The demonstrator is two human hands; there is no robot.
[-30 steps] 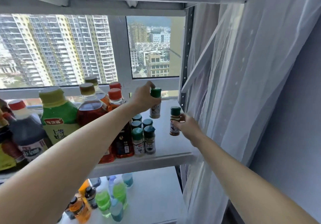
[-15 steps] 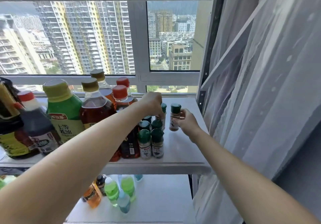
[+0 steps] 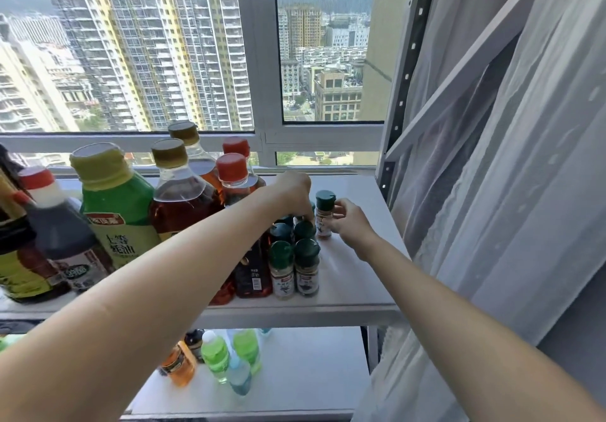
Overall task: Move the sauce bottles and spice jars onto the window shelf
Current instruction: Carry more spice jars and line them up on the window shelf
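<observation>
High-rise towers fill the window behind a white window shelf already crowded with bottles along its left and middle.

At the shelf's back, right of the crowd, the right hand pinches a green-capped spice jar by its side, fingers curled round the label, the jar upright with its base on or just above the shelf; which of the two, I cannot tell. The left hand reaches over the cluster with its fingers curled downward around a second jar, almost wholly hidden beneath it, so the grip looks closed but its hold is only partly visible. Both jars seem to be going in at the back of the group, probably to keep the row tight and the low jars ahead of the tall bottles.

Just in front stand more green-capped jars, touching in pairs, beside a dark sauce bottle. Left of these rise amber oil bottles and a large green-labelled bottle.

Open room lies along the shelf's right edge and front right corner, bounded by the rack upright and a sheer curtain. Small drink bottles sit on a lower shelf.
</observation>
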